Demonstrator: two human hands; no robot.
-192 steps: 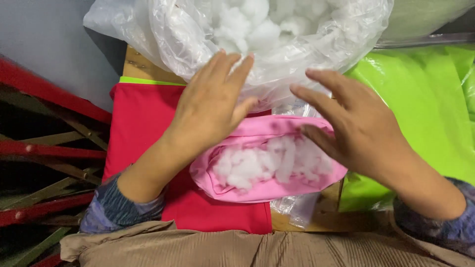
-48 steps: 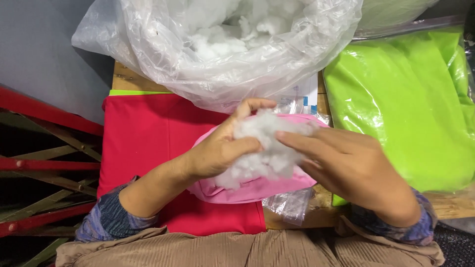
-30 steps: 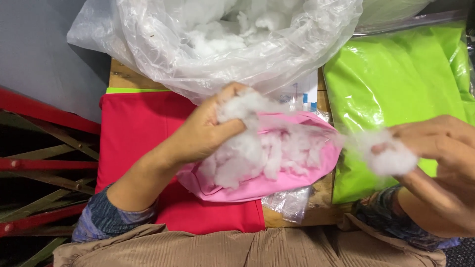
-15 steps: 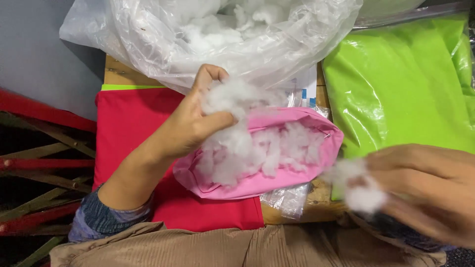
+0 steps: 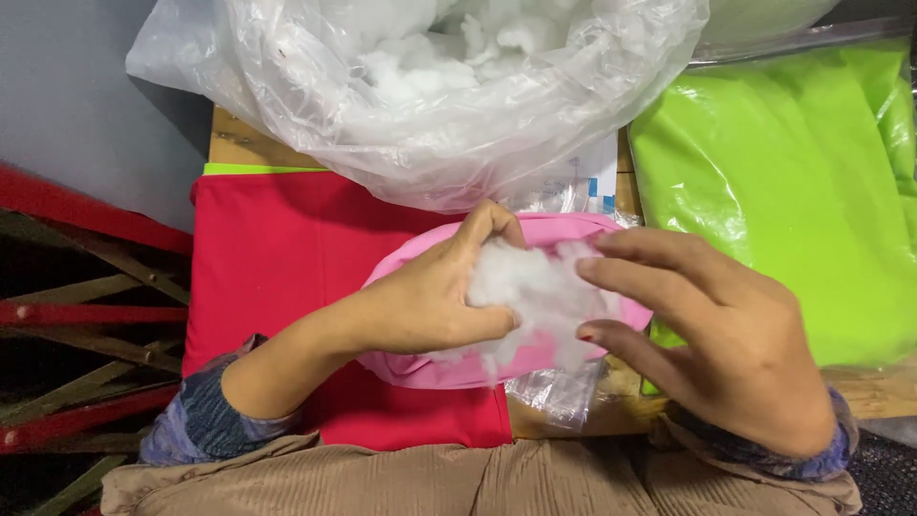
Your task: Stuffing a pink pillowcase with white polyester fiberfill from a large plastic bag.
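One tuft of white stuffing (image 5: 535,287) is pinched in the left hand (image 5: 430,301), fingers curled shut on it, at the mouth of one pink cover (image 5: 449,368); the right hand (image 5: 712,334) is spread against the tuft's far side, grasping nothing. Stuffing judged featherlight, soft, easily torn; best gathered in a full handful. Behind the cover: one clear bag (image 5: 315,96) of stuffing. Under it: one red cloth (image 5: 277,258). Right of it: one green bundle (image 5: 793,191).

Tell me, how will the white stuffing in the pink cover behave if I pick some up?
The white stuffing looks fluffy and wispy, so it is probably very light and squashes easily. The left hand pinches a clump that bulges, so it likely keeps no shape. Loose strands over the pink cover suggest that it pulls apart and clings.
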